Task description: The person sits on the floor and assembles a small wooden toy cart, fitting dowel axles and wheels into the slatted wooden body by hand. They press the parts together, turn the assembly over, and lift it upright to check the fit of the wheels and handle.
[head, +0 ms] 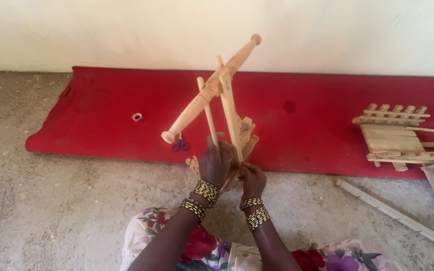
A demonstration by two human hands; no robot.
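Observation:
A pale wooden frame of thin slats (pixel 229 113) stands upright in front of me, carrying a long turned wooden roller (pixel 212 89) that slants from lower left to upper right. My left hand (pixel 214 163) grips the base of the left upright stick. My right hand (pixel 252 179) holds the frame's lower part beside it, fingers closed on the wood. Both wrists wear beaded bracelets.
A red mat (pixel 101 115) lies along the white wall on a gritty concrete floor. On it sit a small tape roll (pixel 137 117) and blue-handled scissors (pixel 180 145). More slatted wooden pieces (pixel 395 133) lie at right, with a long white slat (pixel 393 213) on the floor.

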